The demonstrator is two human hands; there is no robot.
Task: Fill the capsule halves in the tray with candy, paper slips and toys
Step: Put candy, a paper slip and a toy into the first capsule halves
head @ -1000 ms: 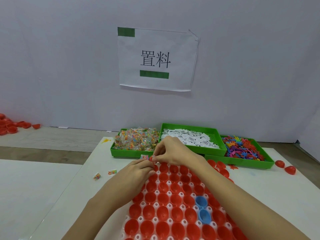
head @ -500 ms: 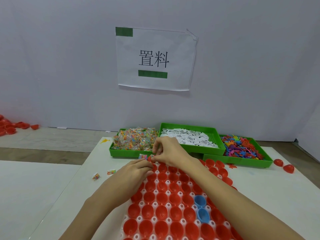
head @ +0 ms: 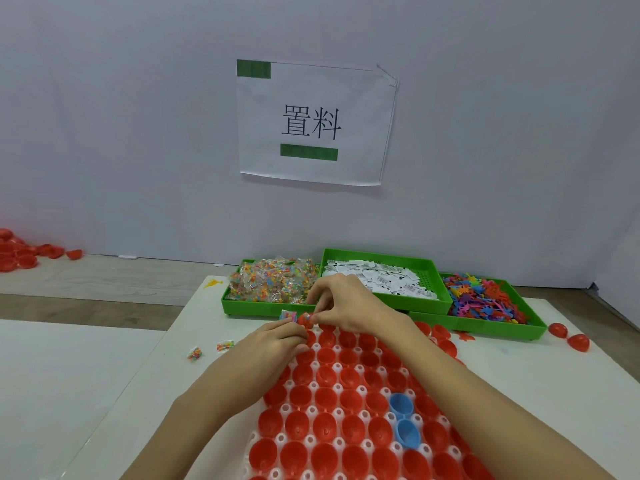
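Note:
A white tray (head: 313,386) holds several red capsule halves (head: 325,398) and two blue halves (head: 401,405). Both hands meet at the tray's far left corner. My right hand (head: 349,303) pinches a red capsule half (head: 304,320) there with its fingertips. My left hand (head: 273,342) lies with curled fingers at that corner, and a small candy packet (head: 288,315) sticks up just behind its index finger, seemingly held there. Behind the hands stand three green trays: candy packets (head: 273,280), paper slips (head: 381,277) and coloured toys (head: 485,299).
Two loose candy packets (head: 194,353) lie on the white table left of the tray. Loose red halves (head: 568,336) sit at the right near the toy tray. A pile of red halves (head: 20,252) lies far left by the wall. A paper sign (head: 313,123) hangs on the wall.
The hands stay together at the tray's far left corner, with only small finger movement. The view has shifted slightly.

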